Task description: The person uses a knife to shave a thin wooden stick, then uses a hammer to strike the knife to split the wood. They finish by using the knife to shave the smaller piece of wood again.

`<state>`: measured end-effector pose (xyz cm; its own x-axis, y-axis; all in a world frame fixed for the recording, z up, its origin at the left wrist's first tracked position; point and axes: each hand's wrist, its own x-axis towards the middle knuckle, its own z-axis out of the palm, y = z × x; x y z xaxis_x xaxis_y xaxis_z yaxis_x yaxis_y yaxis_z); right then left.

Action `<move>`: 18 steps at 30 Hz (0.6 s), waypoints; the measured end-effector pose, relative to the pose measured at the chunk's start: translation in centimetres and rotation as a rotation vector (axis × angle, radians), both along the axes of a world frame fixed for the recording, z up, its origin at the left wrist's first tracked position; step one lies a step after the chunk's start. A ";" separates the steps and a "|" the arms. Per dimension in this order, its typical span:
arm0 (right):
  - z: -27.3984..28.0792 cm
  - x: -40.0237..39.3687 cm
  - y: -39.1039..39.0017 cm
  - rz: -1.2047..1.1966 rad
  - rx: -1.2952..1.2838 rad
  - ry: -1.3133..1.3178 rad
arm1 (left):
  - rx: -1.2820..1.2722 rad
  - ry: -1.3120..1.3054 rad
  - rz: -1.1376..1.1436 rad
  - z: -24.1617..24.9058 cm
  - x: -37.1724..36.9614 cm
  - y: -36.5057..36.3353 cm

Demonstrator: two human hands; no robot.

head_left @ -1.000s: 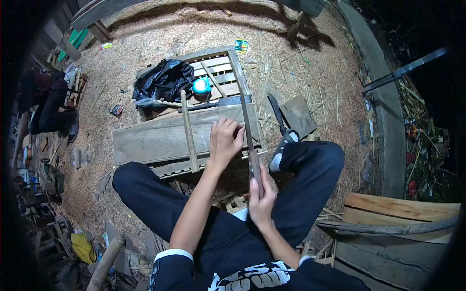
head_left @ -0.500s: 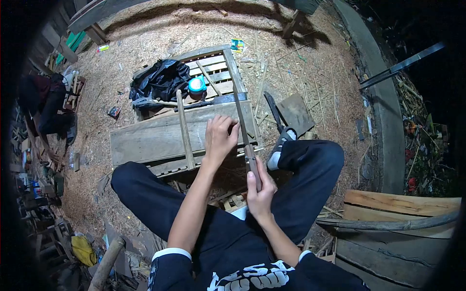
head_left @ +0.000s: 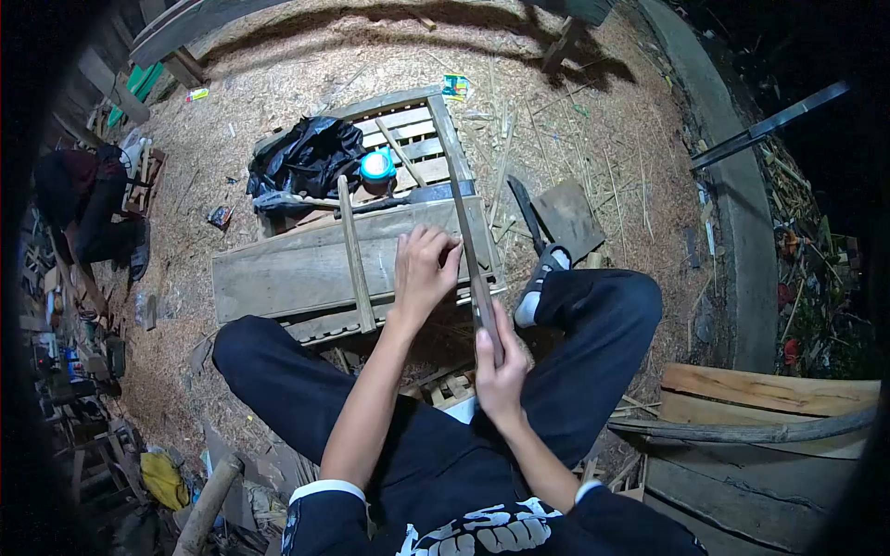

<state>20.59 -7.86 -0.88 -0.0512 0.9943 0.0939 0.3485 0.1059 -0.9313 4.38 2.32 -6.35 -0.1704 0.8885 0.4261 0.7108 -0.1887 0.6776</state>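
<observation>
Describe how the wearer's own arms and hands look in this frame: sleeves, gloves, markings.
Both forearms are bare, and the left hand and right hand wear no gloves. Dark sleeves are pushed up near the elbows, each ending in a white cuff band. The dark top carries a white print. No rings or watch are discernible.

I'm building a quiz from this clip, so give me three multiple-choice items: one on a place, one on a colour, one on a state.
1. Where does the black plastic bag lie?
A. on the slatted pallet
B. on the person's lap
C. on the concrete curb

2. What colour is the top of the round container?
A. red
B. blue
C. yellow

3. What is the right hand doing?
A. hanging free
B. resting flat on the wide plank
C. closed around the long thin stick

Answers: 1 A, the bag sits at the pallet's far left corner. 2 B, its top shows bright blue. 3 C, fingers wrap the stick's near end, while the left hand touches it higher up.
</observation>
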 end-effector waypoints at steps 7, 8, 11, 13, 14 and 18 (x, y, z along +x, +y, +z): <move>0.0 0.4 -2.5 -0.009 -0.060 -0.002 | 0.044 0.022 0.025 -0.1 0.0 0.4; -0.6 0.5 -2.4 -0.016 -0.090 0.031 | 0.031 0.030 0.016 -0.2 0.0 0.2; -0.4 -1.1 1.0 -0.022 -0.038 0.010 | 0.043 0.024 0.015 0.2 0.0 0.1; 0.4 -0.6 -0.4 -0.020 -0.036 0.023 | 0.059 0.012 0.015 0.2 0.0 0.2; 0.2 0.4 -2.2 -0.016 -0.057 0.015 | 0.036 0.010 0.021 0.1 0.1 0.1; -0.4 0.6 -3.0 -0.016 -0.083 -0.004 | 0.053 0.011 0.037 -0.1 0.0 0.4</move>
<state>21.24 -10.86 -1.31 -0.0355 0.9993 0.0108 0.3529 0.0227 -0.9354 4.38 2.77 -6.44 -0.1975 0.8580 0.4742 0.7255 -0.1974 0.6593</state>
